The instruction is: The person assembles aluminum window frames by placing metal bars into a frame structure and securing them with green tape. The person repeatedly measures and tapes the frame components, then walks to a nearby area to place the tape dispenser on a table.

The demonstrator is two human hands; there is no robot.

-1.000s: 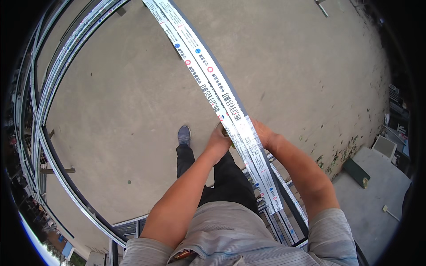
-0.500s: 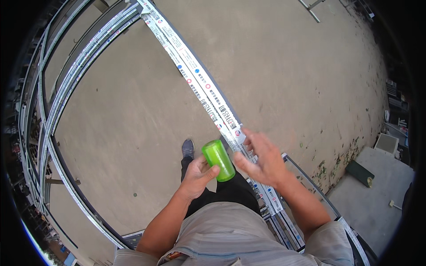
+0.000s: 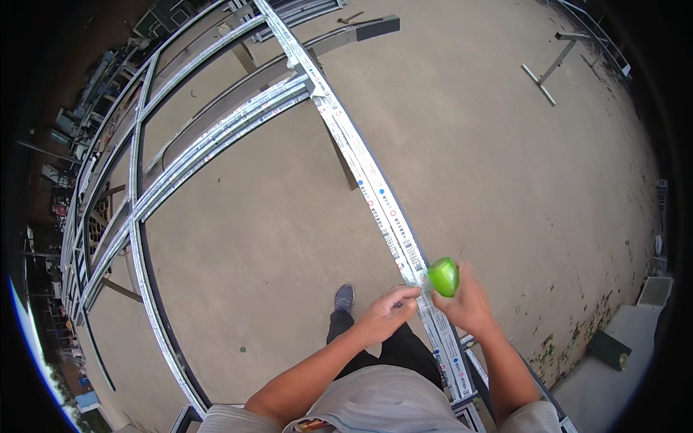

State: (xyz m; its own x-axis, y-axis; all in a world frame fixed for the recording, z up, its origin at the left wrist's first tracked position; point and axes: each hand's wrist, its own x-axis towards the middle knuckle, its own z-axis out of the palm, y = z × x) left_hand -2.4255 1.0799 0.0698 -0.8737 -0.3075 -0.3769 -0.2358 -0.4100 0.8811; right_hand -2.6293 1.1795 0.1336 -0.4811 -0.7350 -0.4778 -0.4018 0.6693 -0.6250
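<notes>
In my right hand is a shiny bright green cylinder that looks like a roll of film or tape, held over the right side of the frame's long bar. My left hand is just left of it, its fingers curled together and their tips near the bar's edge. A pale smear shows between the two hands, too blurred to make out. Under them runs the long metal bar, wrapped in printed white protective film.
The bar belongs to a large metal frame whose curved rails reach away to the left. A wooden support stands under it. Off to the right are a metal stand, a dark green block and scattered leaves on the concrete floor.
The green cylinder has passed from my left hand to my right and moved to the right over the bar. My left hand has followed toward the bar. More of the frame shows.
</notes>
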